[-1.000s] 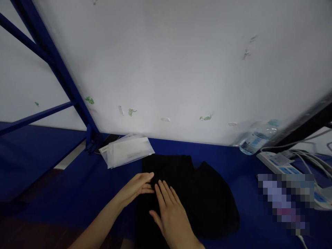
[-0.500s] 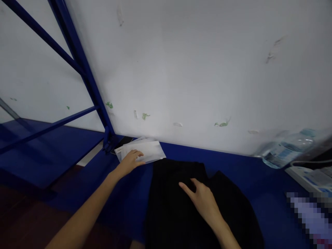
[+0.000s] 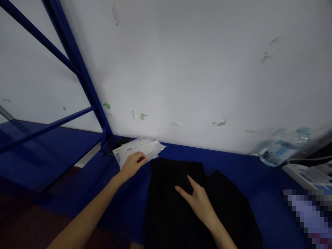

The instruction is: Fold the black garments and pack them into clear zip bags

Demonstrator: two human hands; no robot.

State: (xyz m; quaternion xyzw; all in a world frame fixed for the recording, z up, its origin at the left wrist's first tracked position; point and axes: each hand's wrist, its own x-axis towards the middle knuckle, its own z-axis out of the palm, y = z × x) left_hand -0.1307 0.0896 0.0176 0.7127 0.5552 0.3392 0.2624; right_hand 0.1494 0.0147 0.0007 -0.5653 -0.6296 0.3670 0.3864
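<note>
White translucent zip bags (image 3: 140, 145) lie in a loose stack at the back of the blue table, left of centre. My left hand (image 3: 132, 165) is at their front edge, thumb and fingers pinched together on a bag. Black folded cloth (image 3: 168, 207) covers the front middle of the table. Over the cloth is my right hand (image 3: 198, 199), its thumb and forefinger spread apart and nothing between them; whether it touches the cloth is hard to tell.
A dark phone-like object (image 3: 123, 141) lies behind the bags, beside the blue metal frame (image 3: 90, 90). At the right are a clear plastic bottle (image 3: 282, 150) lying against the wall, a white box (image 3: 306, 174) and a pixelated item (image 3: 308, 214).
My left hand has closed its fingers on a bag's edge, and the bags have shifted and fanned out. My right hand has moved slightly left and down over the cloth.
</note>
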